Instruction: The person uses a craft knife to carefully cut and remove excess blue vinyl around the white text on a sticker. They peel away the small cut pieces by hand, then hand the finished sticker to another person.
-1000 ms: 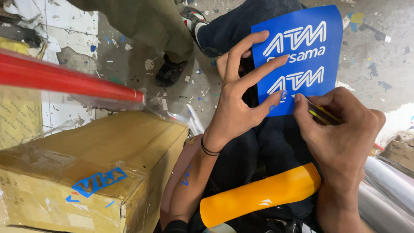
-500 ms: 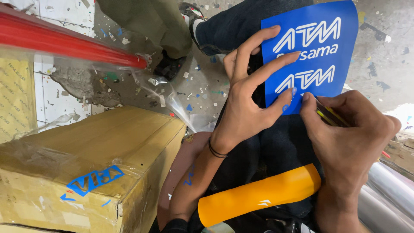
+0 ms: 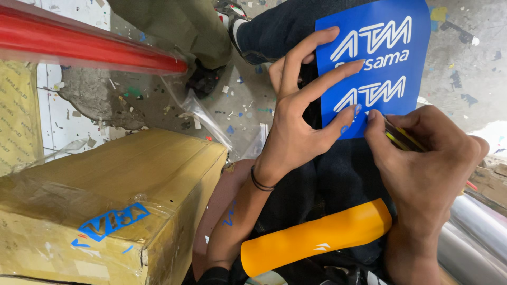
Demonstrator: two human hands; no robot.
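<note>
a blue vinyl sheet with white cut lettering lies on the person's dark-clothed lap, its top edge cut off by the frame. the left hand presses spread fingers on its left edge. the right hand pinches a thin yellow-and-black tool at its lower edge; the tip is hidden. an orange roll lies across the lap below. at left sits a taped cardboard box with a blue sticker, a red roll above it.

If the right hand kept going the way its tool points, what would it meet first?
Probably the left hand's fingertip, pressed on the blue sheet just ahead of the right hand and its thin tool; depth is hard to judge.
</note>
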